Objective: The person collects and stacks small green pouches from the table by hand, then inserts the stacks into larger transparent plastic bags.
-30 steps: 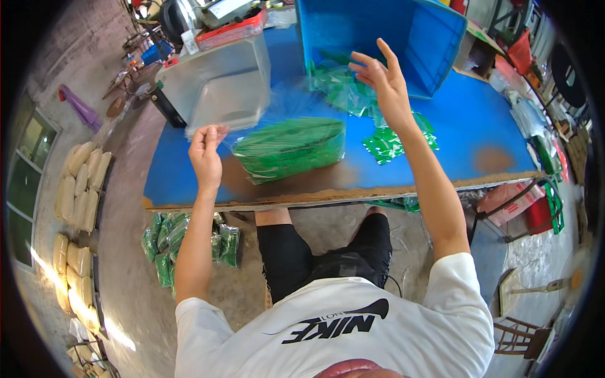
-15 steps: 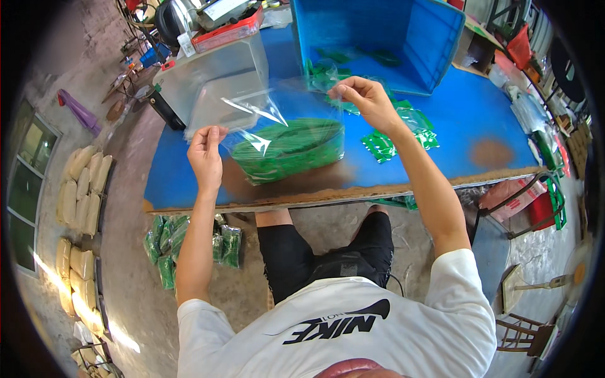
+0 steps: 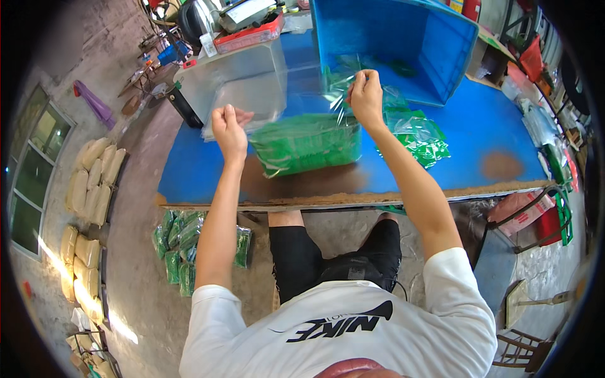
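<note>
A large clear plastic bag stands on the blue table, its lower part packed with green packets. My left hand is closed on the left side of the bag's loose upper film. At the right, my right hand pinches the film's other upper corner. Between them the film is drawn up, shiny and blurred. Right of the bag lie loose green-and-clear packets, several of them overlapping.
A blue crate lies on its side at the back, with green packets inside. Left of it stand a translucent bin and a red tray. The table's worn front edge runs before me. Filled green bags lie on the floor.
Both hands have drawn closer together with the film, and the right one has lifted. The bag's packed face now shows more than its top. The whole view has shifted slightly.
</note>
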`<state>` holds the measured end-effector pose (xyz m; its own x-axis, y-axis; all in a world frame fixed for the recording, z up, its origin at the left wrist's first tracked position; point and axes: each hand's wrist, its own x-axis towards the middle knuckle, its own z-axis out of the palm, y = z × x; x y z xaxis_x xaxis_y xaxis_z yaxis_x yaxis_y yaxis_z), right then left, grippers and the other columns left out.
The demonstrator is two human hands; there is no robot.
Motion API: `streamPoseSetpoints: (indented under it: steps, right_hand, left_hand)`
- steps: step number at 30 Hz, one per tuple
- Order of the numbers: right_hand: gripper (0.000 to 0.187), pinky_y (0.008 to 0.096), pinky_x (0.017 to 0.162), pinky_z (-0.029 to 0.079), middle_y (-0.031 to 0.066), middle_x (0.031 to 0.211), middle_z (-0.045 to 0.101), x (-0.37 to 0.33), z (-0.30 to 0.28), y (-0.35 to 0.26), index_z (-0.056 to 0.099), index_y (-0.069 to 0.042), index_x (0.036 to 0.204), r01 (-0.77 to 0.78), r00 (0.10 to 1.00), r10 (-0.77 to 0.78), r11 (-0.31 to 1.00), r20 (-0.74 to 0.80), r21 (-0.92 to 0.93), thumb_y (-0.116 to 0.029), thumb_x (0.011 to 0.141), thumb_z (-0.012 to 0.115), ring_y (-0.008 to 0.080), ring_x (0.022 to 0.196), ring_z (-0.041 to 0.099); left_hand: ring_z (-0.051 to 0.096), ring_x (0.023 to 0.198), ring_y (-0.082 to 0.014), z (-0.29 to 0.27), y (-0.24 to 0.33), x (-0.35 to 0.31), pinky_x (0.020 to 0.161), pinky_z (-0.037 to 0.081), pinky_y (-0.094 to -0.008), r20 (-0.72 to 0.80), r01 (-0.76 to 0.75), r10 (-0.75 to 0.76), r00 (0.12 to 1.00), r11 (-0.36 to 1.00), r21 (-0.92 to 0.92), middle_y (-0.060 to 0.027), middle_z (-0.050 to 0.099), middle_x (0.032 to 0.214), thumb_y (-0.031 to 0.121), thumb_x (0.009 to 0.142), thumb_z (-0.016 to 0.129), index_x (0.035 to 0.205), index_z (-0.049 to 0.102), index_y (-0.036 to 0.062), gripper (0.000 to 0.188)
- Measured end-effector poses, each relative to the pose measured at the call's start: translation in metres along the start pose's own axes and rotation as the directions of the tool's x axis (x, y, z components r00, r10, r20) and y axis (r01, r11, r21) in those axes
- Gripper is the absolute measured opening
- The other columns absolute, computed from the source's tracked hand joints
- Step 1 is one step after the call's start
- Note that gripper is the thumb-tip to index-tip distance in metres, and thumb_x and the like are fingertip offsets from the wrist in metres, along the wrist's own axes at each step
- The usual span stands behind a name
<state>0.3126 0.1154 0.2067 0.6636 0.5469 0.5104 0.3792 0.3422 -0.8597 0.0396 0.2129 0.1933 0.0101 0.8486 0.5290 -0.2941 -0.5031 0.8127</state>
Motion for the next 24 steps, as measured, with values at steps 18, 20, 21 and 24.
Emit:
streamPoseSetpoints:
  steps: [18, 20, 21, 24]
  right_hand:
    - [0.038, 0.0233, 0.045, 0.027, -0.0085, 0.060, 0.040, -0.191, -0.055, 0.052, 0.046, -0.008, 0.072, -0.406, 0.912, 0.383, 0.895, 0.146, 0.183, -0.028, 0.104, 0.054, 0.0004, 0.055, 0.033]
    - [0.039, 0.0287, 0.045, 0.032, -0.0035, 0.057, 0.043, -0.186, -0.060, 0.065, 0.053, -0.003, 0.074, -0.433, 0.888, 0.423, 0.901, 0.181, 0.019, -0.028, 0.103, 0.056, 0.0036, 0.054, 0.036]
    - [0.039, 0.0287, 0.045, 0.032, -0.0035, 0.057, 0.043, -0.184, -0.060, 0.063, 0.053, -0.003, 0.074, -0.441, 0.884, 0.431, 0.898, 0.182, 0.014, -0.028, 0.103, 0.056, 0.0036, 0.054, 0.036]
    - [0.039, 0.0379, 0.049, 0.038, 0.0080, 0.056, 0.051, -0.172, -0.063, 0.055, 0.057, 0.003, 0.077, -0.213, 0.920, 0.328, 0.877, 0.213, -0.430, -0.029, 0.100, 0.060, 0.0158, 0.051, 0.048]
  left_hand:
    - [0.033, 0.051, -0.0033, -0.061, -0.035, -0.151, 0.045, 0.028, -0.0236, -0.142, 0.058, 0.002, 0.990, 0.907, 0.416, 0.0050, 0.035, 0.060, 0.025, 0.107, 0.047, 0.082, 0.042, 0.0078, 0.031]
    - [0.033, 0.053, -0.0043, -0.072, -0.040, -0.146, 0.046, 0.030, -0.0243, -0.136, 0.135, -0.079, 0.988, 0.866, 0.482, 0.0039, 0.037, 0.061, 0.024, 0.106, 0.049, 0.079, 0.042, 0.0065, 0.033]
    - [0.034, 0.054, -0.0052, -0.072, -0.035, -0.146, 0.047, 0.031, -0.0251, -0.134, 0.206, -0.159, 0.978, 0.814, 0.543, 0.0028, 0.038, 0.063, 0.023, 0.105, 0.052, 0.077, 0.043, 0.0053, 0.034]
    - [0.042, 0.049, -0.0081, -0.072, -0.018, -0.139, 0.044, 0.034, -0.0280, -0.122, 0.427, -0.431, 0.894, 0.736, 0.526, 0.0004, 0.041, 0.059, 0.023, 0.104, 0.052, 0.073, 0.043, 0.0043, 0.037]
